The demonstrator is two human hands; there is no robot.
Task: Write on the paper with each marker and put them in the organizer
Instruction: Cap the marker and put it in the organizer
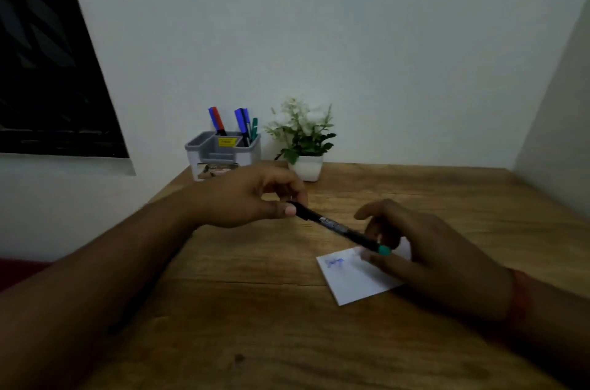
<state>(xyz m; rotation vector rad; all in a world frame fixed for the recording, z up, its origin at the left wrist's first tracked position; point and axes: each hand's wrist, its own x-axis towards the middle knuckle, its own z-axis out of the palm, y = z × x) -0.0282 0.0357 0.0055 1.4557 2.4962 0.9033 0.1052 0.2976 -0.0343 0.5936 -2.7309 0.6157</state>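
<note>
Black-barrelled marker (338, 226), green end cap: held level above the tabletop (255, 310), slanting from upper left down to lower right, between both hands.

Left hand (245, 198): thumb and forefinger pinch the marker's upper, black end; other fingers curled behind.

Right hand (424, 258): fingers bent round the green end, over the paper; the forefinger is lifted clear. Whether it is gripping a cap or just steadying the barrel cannot be told.

Paper (354, 278): small white sheet, flat on the tabletop under the right hand, blue scribble near its upper left corner. No green mark visible on it.

Organizer (223, 150): grey, compartmented, at the back of the tabletop by the wall, well apart from the hands. Several markers (242, 124) already stand upright in it, blue, red and green among them.

Potted plant (303, 140): white pot, just beside the organizer.

Step in hand, by judgement: readying the green marker, probably uncapping or recapping. Next move calls for a writing grip in one hand and the tip brought down to the bare part of the paper, if it has yet to write; otherwise a carry to the organizer.
</note>
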